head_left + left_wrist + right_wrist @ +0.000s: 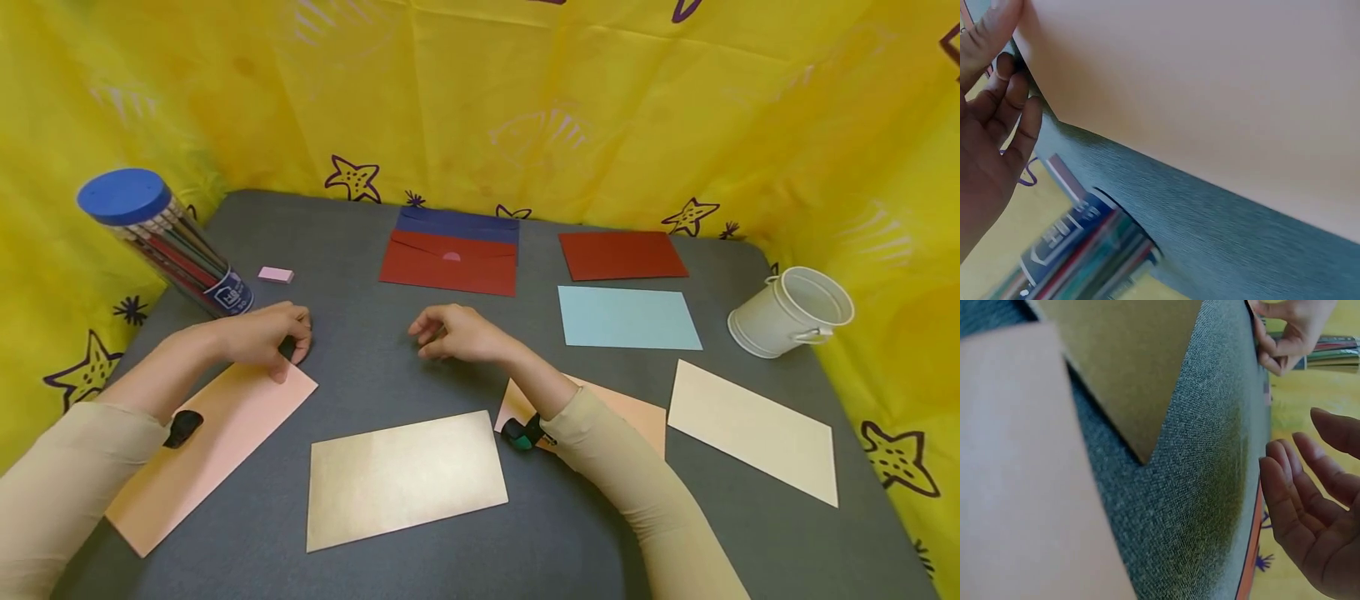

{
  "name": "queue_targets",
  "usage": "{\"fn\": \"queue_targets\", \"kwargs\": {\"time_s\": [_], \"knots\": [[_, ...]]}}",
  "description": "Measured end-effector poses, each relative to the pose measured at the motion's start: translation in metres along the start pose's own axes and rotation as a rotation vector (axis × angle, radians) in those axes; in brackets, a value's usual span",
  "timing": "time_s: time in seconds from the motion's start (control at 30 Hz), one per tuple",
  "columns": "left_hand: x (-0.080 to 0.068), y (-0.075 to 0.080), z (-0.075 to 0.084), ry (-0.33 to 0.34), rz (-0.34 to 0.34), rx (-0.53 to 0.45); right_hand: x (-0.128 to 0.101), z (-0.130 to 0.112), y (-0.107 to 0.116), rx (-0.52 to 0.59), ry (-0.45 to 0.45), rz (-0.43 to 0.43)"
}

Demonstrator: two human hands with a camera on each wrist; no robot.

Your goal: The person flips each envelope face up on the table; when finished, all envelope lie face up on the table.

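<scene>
My left hand (266, 335) pinches the far short edge of a peach envelope (225, 433) lying slantwise at the left, its plain side up. In the left wrist view the thumb is at the top of that edge, and the other fingers (1013, 103) curl beside and below it. My right hand (465, 333) hovers over the middle of the table with loosely bent fingers and holds nothing. Nearest to it are a red envelope (450, 271) with its flap showing and a gold envelope (405, 479). Under the right forearm lies another peach envelope (633, 421), partly hidden.
A clear tub of pencils (180, 250) with a blue lid stands behind the left hand, near a pink eraser (276, 274). A blue envelope (457, 221) lies beneath the red one. Rightward are dark red (622, 255), light blue (628, 318) and cream (750, 429) pieces and a white pail (787, 312).
</scene>
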State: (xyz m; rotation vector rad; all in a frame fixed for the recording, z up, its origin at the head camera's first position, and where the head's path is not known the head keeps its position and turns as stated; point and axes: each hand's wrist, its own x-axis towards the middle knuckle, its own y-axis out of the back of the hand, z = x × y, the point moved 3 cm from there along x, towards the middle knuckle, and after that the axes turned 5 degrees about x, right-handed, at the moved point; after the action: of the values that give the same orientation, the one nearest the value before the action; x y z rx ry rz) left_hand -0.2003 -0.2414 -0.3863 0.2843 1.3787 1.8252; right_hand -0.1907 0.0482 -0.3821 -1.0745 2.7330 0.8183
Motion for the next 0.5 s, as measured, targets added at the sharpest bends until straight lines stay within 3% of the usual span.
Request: {"fn": "queue_targets", "kwargs": {"time_s": [0.17, 0.3, 0.5], "knots": [[0.018, 0.007, 0.009, 0.039, -0.087, -0.089, 0.0, -0.001, -0.001, 0.016, 0.002, -0.005], [0.036, 0.014, 0.024, 0.051, -0.109, -0.153, 0.002, -0.003, -0.005, 0.057, -0.008, -0.018], [0.068, 0.029, 0.053, 0.005, 0.008, -0.11, 0.008, -0.005, -0.008, 0.154, -0.035, -0.005]]}}
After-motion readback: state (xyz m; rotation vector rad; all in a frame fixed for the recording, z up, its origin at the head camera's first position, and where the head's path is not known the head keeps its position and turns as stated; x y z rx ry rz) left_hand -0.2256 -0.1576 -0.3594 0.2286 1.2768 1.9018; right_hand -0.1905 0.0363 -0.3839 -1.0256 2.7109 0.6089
